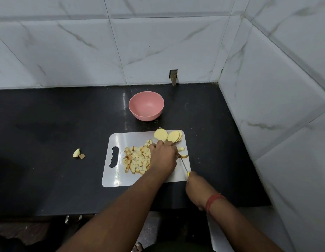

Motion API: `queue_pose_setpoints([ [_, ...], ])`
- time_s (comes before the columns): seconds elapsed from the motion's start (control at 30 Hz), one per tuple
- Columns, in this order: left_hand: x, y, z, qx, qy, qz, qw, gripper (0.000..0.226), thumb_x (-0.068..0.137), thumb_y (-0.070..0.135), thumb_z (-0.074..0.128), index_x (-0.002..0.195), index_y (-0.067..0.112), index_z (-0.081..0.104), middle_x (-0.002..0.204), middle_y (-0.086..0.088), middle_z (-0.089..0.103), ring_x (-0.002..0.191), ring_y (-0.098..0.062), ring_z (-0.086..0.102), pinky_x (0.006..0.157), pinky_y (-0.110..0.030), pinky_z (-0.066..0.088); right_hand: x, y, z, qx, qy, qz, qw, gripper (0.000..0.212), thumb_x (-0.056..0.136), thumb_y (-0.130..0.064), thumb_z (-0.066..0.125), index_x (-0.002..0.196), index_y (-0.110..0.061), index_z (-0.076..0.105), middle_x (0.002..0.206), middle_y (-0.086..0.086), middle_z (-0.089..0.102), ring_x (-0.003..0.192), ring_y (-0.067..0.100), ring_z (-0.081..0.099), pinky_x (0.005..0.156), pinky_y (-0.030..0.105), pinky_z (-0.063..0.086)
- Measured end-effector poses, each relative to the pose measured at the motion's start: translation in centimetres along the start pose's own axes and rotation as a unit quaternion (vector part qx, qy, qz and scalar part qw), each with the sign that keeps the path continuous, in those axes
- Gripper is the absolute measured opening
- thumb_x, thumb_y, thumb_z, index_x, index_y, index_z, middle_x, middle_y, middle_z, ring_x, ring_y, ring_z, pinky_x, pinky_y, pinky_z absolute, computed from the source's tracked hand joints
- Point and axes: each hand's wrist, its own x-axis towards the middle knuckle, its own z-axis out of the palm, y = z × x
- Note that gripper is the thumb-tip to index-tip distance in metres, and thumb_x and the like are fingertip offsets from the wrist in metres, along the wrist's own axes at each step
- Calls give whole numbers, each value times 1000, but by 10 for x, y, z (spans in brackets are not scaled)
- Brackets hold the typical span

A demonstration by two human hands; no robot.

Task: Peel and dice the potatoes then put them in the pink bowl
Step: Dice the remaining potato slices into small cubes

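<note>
While left hand (163, 157) presses potato, right hand (194, 180) grips knife (184, 166) — blade angled.

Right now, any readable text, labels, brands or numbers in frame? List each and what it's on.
None readable.
pink bowl: plain, no marking shows.
white cutting board: bare, no print shows.
knife: yellow handle mostly hidden in the right hand, no brand shows.
wall tiles: veining only.
</note>
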Motion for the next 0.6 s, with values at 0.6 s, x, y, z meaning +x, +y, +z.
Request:
queue_pose_setpoints([
  [0.6, -11, 5, 14, 107, 74, 205, 970, 35, 89, 22, 56, 124, 21, 61, 124, -2, 56, 114, -27, 48, 103, -52, 35, -29, 10, -44, 216, 96, -32, 971, 20, 100, -29, 36, 94, -13, 47, 85, 10, 56, 56, 23, 53, 38, 23, 40],
])
